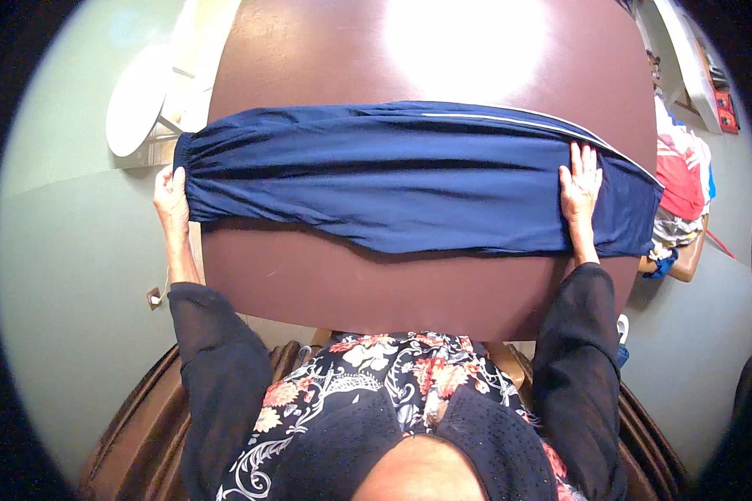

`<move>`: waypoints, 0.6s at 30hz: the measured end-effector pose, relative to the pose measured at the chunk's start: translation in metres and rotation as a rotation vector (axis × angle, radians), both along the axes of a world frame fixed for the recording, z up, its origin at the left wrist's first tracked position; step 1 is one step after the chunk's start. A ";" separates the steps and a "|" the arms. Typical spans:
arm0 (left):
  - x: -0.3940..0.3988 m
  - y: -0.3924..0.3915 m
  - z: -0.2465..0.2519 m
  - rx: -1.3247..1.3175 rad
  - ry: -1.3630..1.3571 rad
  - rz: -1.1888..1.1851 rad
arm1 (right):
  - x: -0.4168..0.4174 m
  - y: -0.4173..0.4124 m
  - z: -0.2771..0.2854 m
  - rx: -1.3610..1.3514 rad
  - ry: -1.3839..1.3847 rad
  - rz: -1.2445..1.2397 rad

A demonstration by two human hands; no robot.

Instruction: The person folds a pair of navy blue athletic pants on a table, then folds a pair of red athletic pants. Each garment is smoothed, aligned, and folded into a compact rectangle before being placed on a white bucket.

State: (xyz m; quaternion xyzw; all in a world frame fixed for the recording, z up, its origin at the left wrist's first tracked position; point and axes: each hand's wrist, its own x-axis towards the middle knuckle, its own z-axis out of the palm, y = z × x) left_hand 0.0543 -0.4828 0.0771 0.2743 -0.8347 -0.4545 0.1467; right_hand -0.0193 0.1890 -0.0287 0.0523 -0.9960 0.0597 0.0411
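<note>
Navy blue trousers (376,188) with white piping lie stretched across the brown tabletop (326,282), folded lengthwise. Their gathered elastic end (184,156) is at the left and hangs slightly past the table's edge. My left hand (172,193) pinches that elastic end, thumb on top and the other fingers mostly hidden beneath. Near the right end, my right hand (580,185) rests flat on the fabric, palm down, with its fingertips close to the piping. Soft creases run along the cloth, most of them bunched near the elastic.
A pile of clothes (683,175), red and white among them, sits on a wooden chair (689,260) beyond the right edge. A white round object (139,100) stands at the left by the wall. A wall socket (155,299) with a plug is lower left. Bright glare covers the far tabletop.
</note>
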 end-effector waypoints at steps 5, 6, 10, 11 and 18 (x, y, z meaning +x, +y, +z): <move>0.008 -0.024 0.009 0.117 -0.212 -0.109 | 0.006 -0.001 0.001 -0.023 0.015 0.016; -0.004 -0.014 0.020 0.098 -0.270 -0.115 | 0.005 0.001 0.001 -0.022 0.017 0.019; -0.036 -0.004 0.032 0.454 -0.297 -0.046 | 0.007 -0.002 0.008 -0.025 0.002 -0.001; -0.042 -0.007 0.032 0.601 -0.290 -0.009 | 0.005 -0.006 0.007 -0.054 0.101 0.020; -0.042 -0.037 0.017 0.172 -0.269 -0.120 | -0.035 -0.116 0.054 -0.347 0.384 0.285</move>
